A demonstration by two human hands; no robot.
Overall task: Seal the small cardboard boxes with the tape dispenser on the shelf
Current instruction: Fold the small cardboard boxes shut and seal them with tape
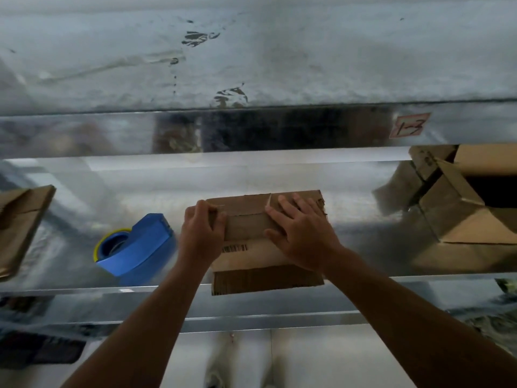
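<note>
The small cardboard box [246, 228] is brown and rough at its torn edges, with a stripy barcode [234, 248] near the front. It sits in the middle of the shiny metal shelf [363, 219]. The left hand [201, 228] curls round its left side. The right hand [302, 233] lies flat on the top flaps, fingers spread. A blue plastic tape dispenser [140, 245] lies just beside it on the left. A bigger open box [461, 219] stands far right
</note>
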